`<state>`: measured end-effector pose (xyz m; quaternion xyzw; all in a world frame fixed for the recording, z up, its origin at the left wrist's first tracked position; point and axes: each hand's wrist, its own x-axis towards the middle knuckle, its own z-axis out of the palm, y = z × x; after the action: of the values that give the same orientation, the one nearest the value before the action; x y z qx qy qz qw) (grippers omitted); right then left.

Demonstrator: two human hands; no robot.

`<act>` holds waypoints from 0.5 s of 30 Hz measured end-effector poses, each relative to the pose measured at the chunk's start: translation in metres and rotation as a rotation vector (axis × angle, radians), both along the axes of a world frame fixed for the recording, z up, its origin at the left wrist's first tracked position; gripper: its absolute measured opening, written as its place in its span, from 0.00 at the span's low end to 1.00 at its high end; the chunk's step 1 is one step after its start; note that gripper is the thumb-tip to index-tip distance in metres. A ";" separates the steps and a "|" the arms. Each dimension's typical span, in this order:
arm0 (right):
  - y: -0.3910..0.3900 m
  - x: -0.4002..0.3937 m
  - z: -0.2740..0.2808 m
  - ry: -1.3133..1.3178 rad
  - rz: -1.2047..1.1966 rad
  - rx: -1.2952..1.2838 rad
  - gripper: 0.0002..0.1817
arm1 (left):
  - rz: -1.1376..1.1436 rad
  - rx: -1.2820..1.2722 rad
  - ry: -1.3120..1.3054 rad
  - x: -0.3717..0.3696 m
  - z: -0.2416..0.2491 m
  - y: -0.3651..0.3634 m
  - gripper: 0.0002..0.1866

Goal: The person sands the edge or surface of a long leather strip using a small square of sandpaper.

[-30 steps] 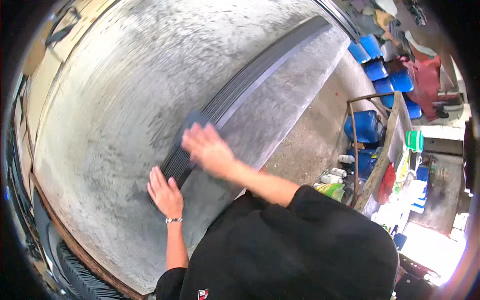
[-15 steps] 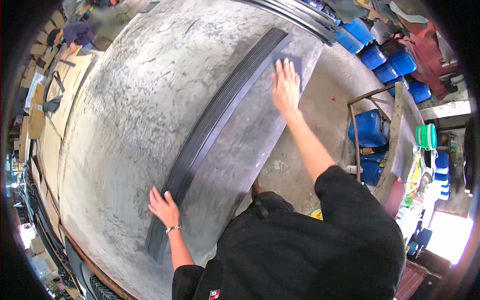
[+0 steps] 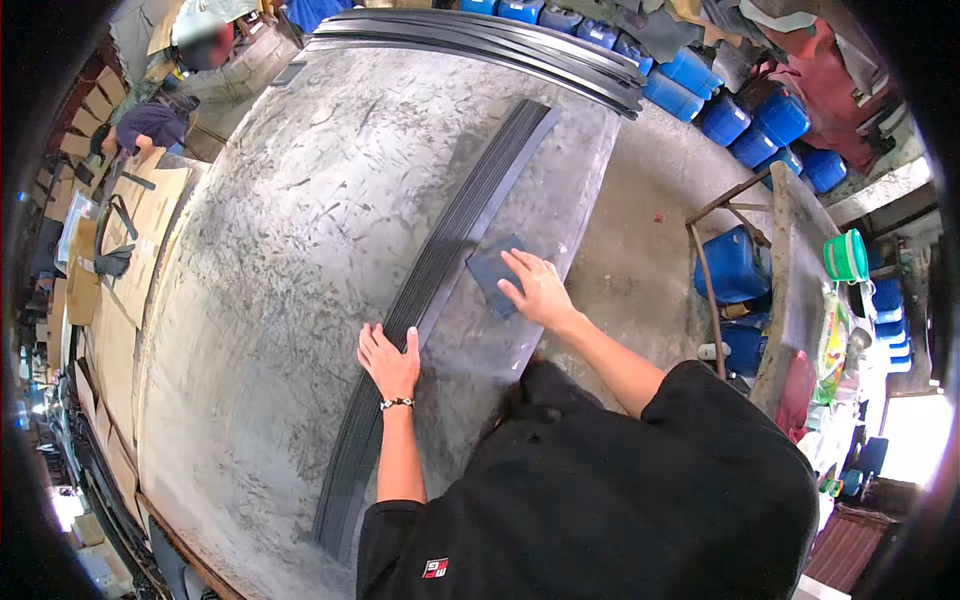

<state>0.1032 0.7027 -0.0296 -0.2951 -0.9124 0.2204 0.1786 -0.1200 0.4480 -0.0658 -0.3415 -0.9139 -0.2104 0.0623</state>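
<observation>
A row of long, thin black strips [image 3: 455, 235] lies side by side across the grey work surface [image 3: 270, 250]. My left hand [image 3: 390, 362] rests on the strips, fingers stretched out and thumb apart; a bracelet circles that wrist. Just right of the strips, a dark blue-grey square pad [image 3: 490, 275] lies on the surface, partly covered by my right hand [image 3: 538, 290]. That hand is laid flat over the pad's right side with its fingers spread. The underside of the pad is hidden.
More long black strips [image 3: 480, 45] are piled along the far edge. Blue jugs [image 3: 735, 262] stand right, beside a wooden-framed bench [image 3: 785, 290] and a green bucket [image 3: 846, 257]. Flattened cardboard [image 3: 140, 240] lies left, where another person [image 3: 152, 125] bends over.
My right hand and the pad have come nearer along the strips. My left hand has moved farther up the strips. The view has shifted, showing more of the far pile.
</observation>
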 end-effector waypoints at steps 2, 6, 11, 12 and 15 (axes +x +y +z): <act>0.005 0.012 -0.008 -0.023 -0.015 -0.033 0.32 | -0.001 0.074 -0.028 0.004 0.010 0.000 0.33; 0.066 0.011 -0.014 0.030 -0.054 -0.006 0.30 | -0.010 0.050 -0.147 0.027 0.007 -0.002 0.38; 0.197 -0.042 0.005 -0.003 0.070 0.299 0.44 | -0.031 -0.119 0.113 0.053 0.008 -0.002 0.51; 0.219 -0.055 0.026 -0.039 0.183 0.348 0.49 | -0.005 -0.156 0.097 0.053 0.014 0.005 0.51; 0.283 -0.090 0.050 -0.246 0.569 0.514 0.61 | 0.060 -0.207 0.053 0.058 0.015 0.018 0.49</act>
<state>0.0137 0.9854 0.0206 -0.0006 -0.9976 -0.0113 0.0680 -0.0618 0.4661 -0.0509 -0.3241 -0.9386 -0.1039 0.0570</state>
